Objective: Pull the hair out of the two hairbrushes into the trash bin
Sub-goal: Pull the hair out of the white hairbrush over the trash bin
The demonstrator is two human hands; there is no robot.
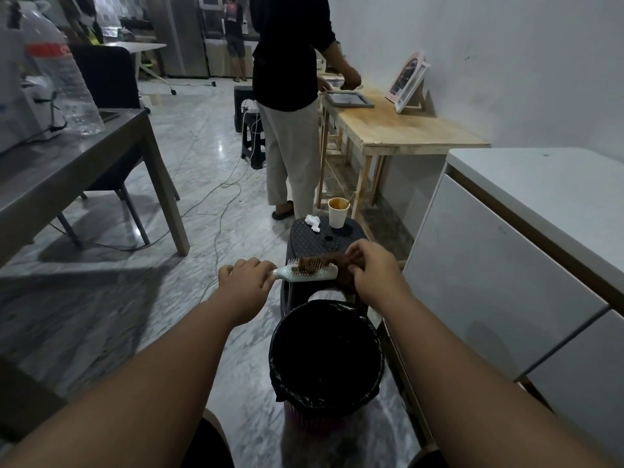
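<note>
A round bin lined with a black plastic bag (326, 359) stands on the floor near the person, its inside too dark to read, and one white paper cup (337, 212) holding a brownish residue and a stick sits on the far dark plastic stool (314, 236). One white plastic hairbrush (305, 272) shows, held level between the bin and the stool: the left hand (246, 276) has its fingers wrapped around the handle, while the right hand (373, 265) has its fingers pinched on the clump of brown hair (341, 266) at the brush's right end.

A dark plastic stool (324, 233) stood just beyond the grip point, carrying a paper cup (337, 213) and a crumpled tissue (312, 222), set slightly apart. Farther beyond, a person in light trousers (289, 136) stood beside a wooden table (412, 133). A white cabinet (526, 238) stood to the right, a grey table (67, 163) well left
</note>
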